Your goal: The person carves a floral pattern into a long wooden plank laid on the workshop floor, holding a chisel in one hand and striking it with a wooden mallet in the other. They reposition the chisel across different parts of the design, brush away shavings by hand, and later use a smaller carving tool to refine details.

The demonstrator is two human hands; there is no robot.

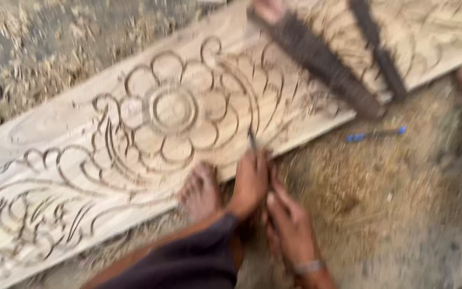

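Lying on sawdust (348, 182) just below the plank's lower edge: a blue pen (376, 134). Resting across the plank's upper right: two dark brushes (316, 61).

Carved plank (108, 134) lies ahead of both hands, mallet (316, 59) on it far right-ahead, pen (376, 134) on ground right.

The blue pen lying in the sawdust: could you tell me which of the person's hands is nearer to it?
Right. The right hand is on the sawdust below-left of the blue pen; the left hand, holding a chisel at the carved plank, is farther left.
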